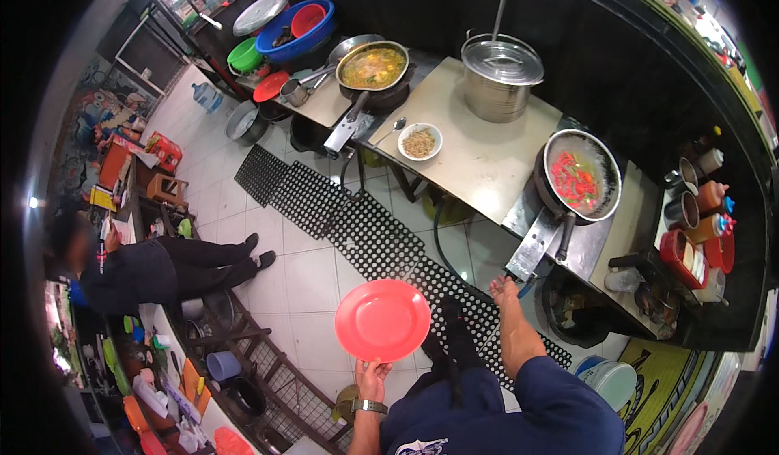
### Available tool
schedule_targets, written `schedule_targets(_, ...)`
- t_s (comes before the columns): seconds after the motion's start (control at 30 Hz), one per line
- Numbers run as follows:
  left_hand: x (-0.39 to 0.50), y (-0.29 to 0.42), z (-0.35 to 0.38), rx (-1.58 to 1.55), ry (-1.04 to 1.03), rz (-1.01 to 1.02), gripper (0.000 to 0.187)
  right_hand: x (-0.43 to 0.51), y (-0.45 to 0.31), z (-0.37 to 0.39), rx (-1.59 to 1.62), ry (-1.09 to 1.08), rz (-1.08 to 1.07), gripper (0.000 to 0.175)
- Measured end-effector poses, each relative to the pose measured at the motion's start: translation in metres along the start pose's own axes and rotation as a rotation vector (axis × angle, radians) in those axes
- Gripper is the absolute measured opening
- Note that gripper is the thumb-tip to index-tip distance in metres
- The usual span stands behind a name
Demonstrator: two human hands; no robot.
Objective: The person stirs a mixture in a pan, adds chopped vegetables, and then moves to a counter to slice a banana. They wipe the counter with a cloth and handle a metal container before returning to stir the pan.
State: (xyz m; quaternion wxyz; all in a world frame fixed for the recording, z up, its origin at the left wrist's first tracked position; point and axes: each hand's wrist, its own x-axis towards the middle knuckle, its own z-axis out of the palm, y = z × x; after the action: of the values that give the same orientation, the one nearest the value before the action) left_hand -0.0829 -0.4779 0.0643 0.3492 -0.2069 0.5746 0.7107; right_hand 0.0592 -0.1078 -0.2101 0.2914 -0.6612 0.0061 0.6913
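My left hand holds a pink-red plastic plate by its near rim, its face upward and bare. Low at the front end of a gas burner, the fingers of my right hand are around its small dark control knob, which they partly cover. On that burner sits a long-handled wok holding cut red and green chillies in some liquid. Its dark handle points towards me, above my right hand and apart from it.
A white bowl of food bits, a spoon and a lidded steel pot stand on the counter. Another pan holds yellow soup. Sauce bottles stand right. A person stands left. Perforated black mats cover the floor.
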Motion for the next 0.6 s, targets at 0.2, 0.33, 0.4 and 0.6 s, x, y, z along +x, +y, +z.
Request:
schedule_targets(0.2, 0.018, 0.008, 0.019, -0.152, 0.081, 0.029, 0.032, 0.005, 0.009, -0.010, -0.111, -0.092, -0.072, 0.032)
schedule_targets(0.33, 0.027, 0.028, 0.033, -0.197, 0.073, 0.058, 0.031, 0.007, -0.005, -0.022, -0.027, -0.181, 0.073, 0.028)
schedule_targets(0.4, 0.026, 0.038, 0.033, -0.203, 0.025, 0.050, 0.031, 0.024, -0.010, -0.035, -0.064, -0.238, 0.097, 0.032)
schedule_targets(0.6, 0.031, 0.038, -0.003, -0.303, 0.118, 0.127, 0.034, 0.015, -0.032, 0.008, -0.330, 0.053, 0.278, 0.035)
